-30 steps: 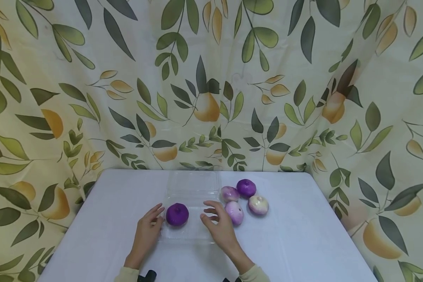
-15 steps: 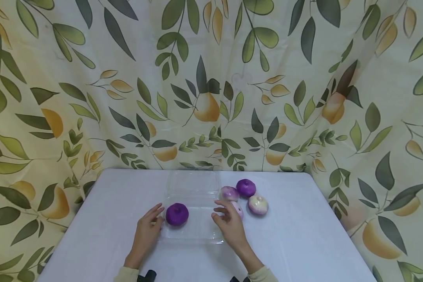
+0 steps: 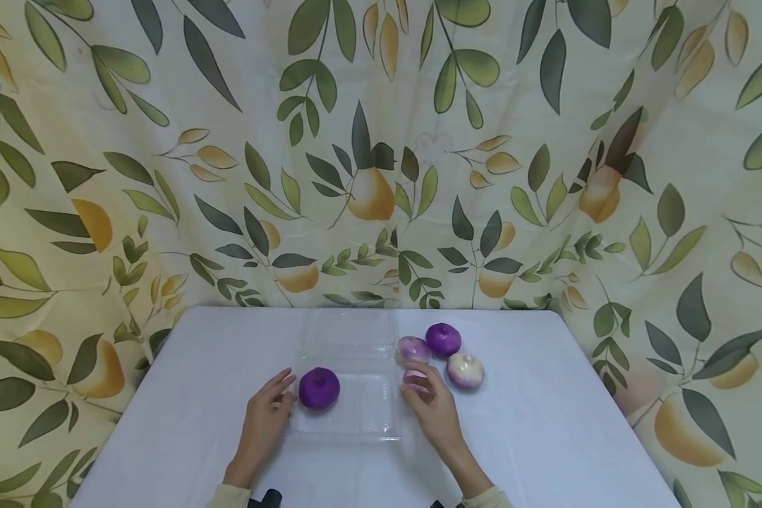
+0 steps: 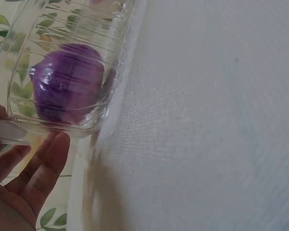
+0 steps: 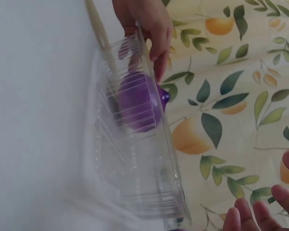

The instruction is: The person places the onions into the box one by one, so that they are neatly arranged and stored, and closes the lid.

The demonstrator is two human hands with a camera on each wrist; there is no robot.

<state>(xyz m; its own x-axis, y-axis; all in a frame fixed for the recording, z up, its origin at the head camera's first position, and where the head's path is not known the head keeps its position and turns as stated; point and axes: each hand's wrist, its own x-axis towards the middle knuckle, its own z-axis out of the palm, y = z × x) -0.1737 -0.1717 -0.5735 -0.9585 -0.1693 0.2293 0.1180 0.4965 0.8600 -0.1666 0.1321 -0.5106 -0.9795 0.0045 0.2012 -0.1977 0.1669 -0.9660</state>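
Observation:
A clear plastic clamshell box (image 3: 368,432) lies with its lid folded back. Inside its left end sits a dark purple onion (image 3: 319,389). My left hand (image 3: 266,415) is at the box's left end; in the left wrist view its straight fingers (image 4: 55,151) touch the end wall. Just beyond the box's right edge is my right hand (image 3: 437,413), its fingers loosely bent and apart. A pale purple onion (image 3: 414,381) shows partly behind those fingers, the rest of it hidden by the hand. In the right wrist view several fingertips (image 5: 262,214) show with nothing between them.
Behind the right hand lie a pale purple onion (image 3: 413,349), a dark purple onion (image 3: 443,339) and a whitish onion (image 3: 465,370), close together. The lid (image 3: 349,328) reaches toward the table's back edge. A leaf-and-fruit patterned curtain (image 3: 381,261) hangs behind the white table (image 3: 546,437).
My right hand has moved right, from over the box to beside the nearest pale purple onion, now covering much of it. The left hand and the onion in the box have stayed put.

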